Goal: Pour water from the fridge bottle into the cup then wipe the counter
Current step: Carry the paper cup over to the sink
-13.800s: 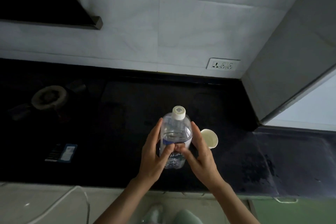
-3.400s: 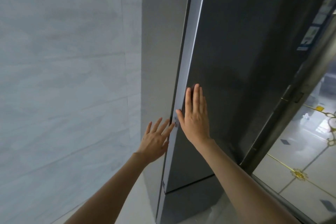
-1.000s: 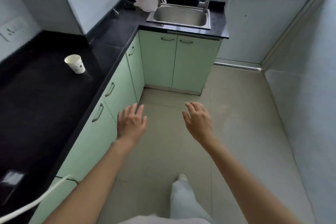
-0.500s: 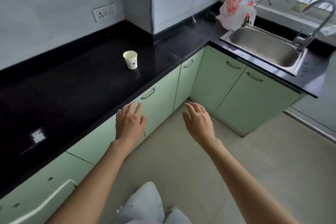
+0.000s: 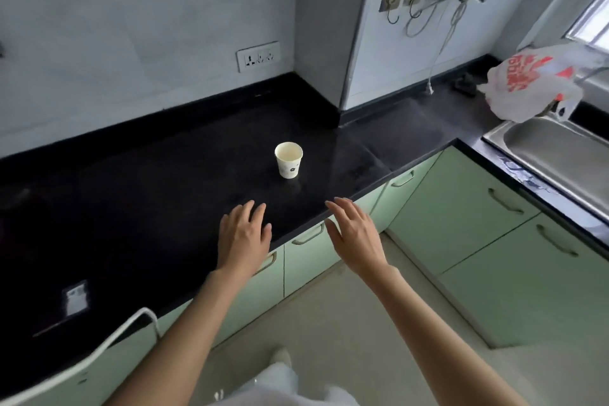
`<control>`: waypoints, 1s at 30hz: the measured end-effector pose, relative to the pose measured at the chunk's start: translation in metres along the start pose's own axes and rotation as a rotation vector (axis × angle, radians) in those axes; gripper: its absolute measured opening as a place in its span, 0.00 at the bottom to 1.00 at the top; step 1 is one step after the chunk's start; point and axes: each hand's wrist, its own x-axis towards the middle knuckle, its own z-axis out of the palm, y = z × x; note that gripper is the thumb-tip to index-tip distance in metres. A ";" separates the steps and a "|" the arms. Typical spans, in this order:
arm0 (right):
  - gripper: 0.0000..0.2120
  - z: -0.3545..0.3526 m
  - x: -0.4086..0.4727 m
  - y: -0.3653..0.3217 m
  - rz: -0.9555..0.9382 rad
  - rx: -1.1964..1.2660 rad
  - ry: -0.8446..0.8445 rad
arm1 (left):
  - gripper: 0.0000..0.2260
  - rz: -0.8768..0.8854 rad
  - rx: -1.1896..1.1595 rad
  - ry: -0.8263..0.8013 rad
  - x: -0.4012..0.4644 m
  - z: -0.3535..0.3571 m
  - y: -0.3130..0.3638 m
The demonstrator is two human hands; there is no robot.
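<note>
The sink (image 5: 557, 155) runs off the right edge, and the cup's (image 5: 289, 160) contents cannot be told.

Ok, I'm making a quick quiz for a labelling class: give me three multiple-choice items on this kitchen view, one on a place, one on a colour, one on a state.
1. Where does the paper cup stand?
A. in the sink
B. on the black counter
C. on the floor

2. What colour are the cabinet doors?
A. pale green
B. red
C. black

3. How are the two hands?
A. both gripping a bottle
B. one holding a cloth
C. both open and empty

Answers: 1 B, it stands upright on the black counter. 2 A, every front below the counter is pale green. 3 C, left hand and right hand show spread fingers holding nothing.
</note>
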 end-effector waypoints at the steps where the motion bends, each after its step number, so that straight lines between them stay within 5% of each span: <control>1: 0.18 0.005 0.012 0.003 -0.012 0.007 0.002 | 0.18 -0.004 0.004 -0.002 0.011 0.002 -0.002; 13: 0.25 0.067 0.143 0.057 -0.124 0.117 -0.122 | 0.20 -0.252 -0.159 -0.026 0.105 0.046 -0.008; 19: 0.35 0.100 0.191 0.082 -0.113 0.248 -0.292 | 0.18 -0.536 -0.498 0.004 0.142 0.064 0.017; 30: 0.35 0.134 0.228 0.078 0.015 0.627 -0.481 | 0.14 -0.889 -1.072 0.006 0.166 0.088 0.034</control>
